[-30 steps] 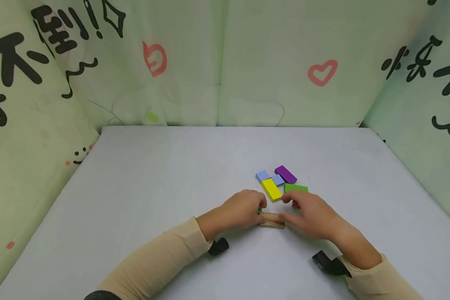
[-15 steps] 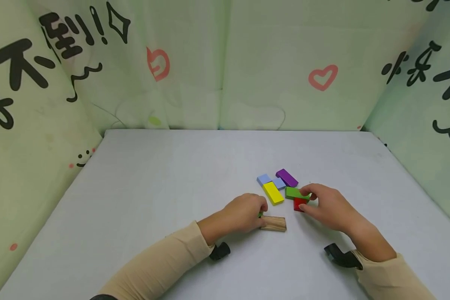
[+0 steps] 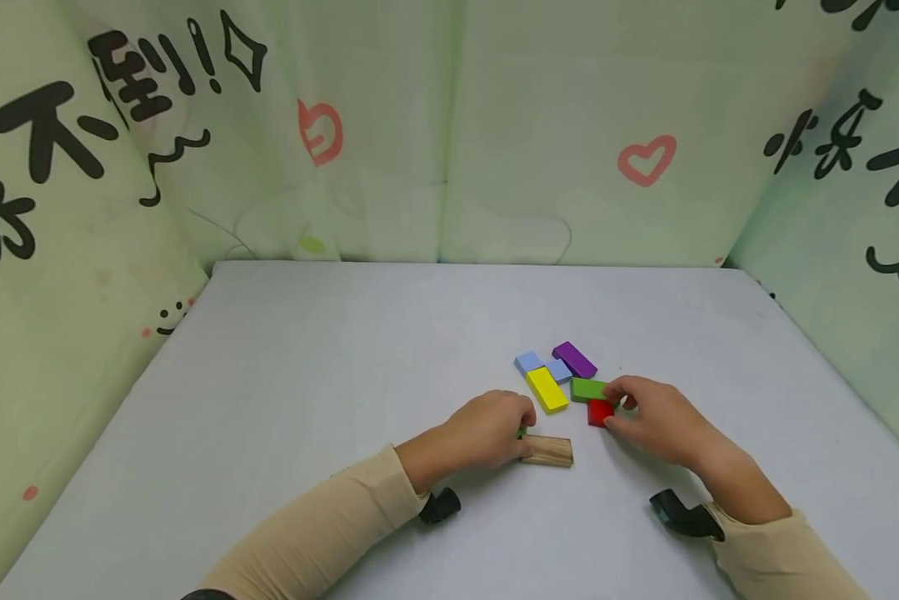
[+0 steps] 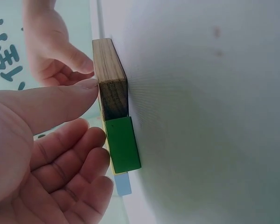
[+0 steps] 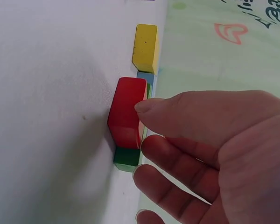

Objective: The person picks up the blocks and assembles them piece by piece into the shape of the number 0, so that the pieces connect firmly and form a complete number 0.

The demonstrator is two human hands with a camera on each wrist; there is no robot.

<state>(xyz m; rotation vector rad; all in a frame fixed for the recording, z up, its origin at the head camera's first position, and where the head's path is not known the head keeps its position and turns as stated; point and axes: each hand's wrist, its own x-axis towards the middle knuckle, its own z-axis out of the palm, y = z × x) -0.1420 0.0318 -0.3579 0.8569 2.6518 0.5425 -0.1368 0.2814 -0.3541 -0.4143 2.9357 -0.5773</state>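
Observation:
At the wooden block, my left hand has its thumb on the wood and curled fingers against a small green block behind it. Those two blocks touch; in the head view the hand mostly hides the green one. Further right, my right hand pinches a red block and a longer green block together. Its thumb is on the red block, its forefinger at the green block's right end. Red sits directly in front of green, touching it.
A yellow block lies between the hands, touching two light blue blocks. Behind them lies a purple block. All rest on a white table, bordered by printed green curtains.
My right hand has moved right, from the wooden block's right end to the red and green blocks, uncovering the red block. My left hand has stayed at the wooden block.

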